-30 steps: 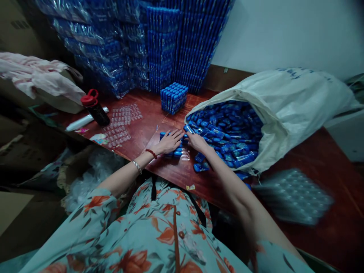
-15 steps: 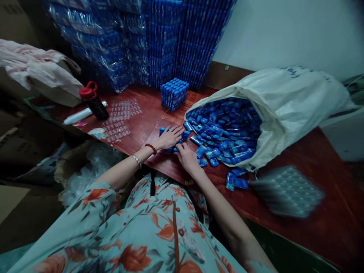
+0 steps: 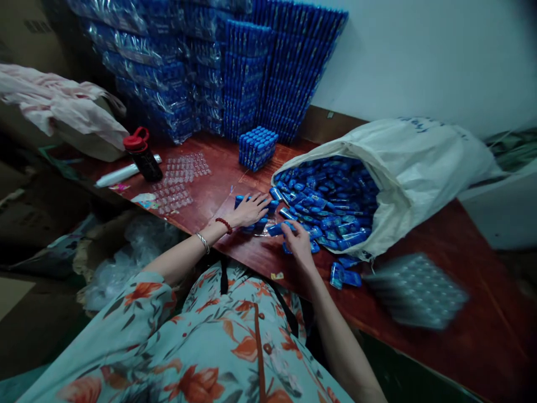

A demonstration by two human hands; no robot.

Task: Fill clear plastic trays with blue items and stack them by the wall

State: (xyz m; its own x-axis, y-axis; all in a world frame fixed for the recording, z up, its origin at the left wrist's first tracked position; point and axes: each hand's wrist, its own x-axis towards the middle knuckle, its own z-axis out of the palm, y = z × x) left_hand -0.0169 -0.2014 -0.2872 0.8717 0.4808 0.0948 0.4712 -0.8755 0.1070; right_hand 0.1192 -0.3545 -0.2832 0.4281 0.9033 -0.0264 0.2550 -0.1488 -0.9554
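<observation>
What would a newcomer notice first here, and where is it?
Probably the white sack first, lying open at right on the red table, small blue packets spilling out. Tall blue stacks rise behind. Near the centre, the left hand lies over more packets, while the right hand holds one packet.

My right hand (image 3: 298, 239), close beside my left hand (image 3: 250, 210) half a second ago, is now farther right, its fingers pinching a small blue packet (image 3: 275, 229).
</observation>
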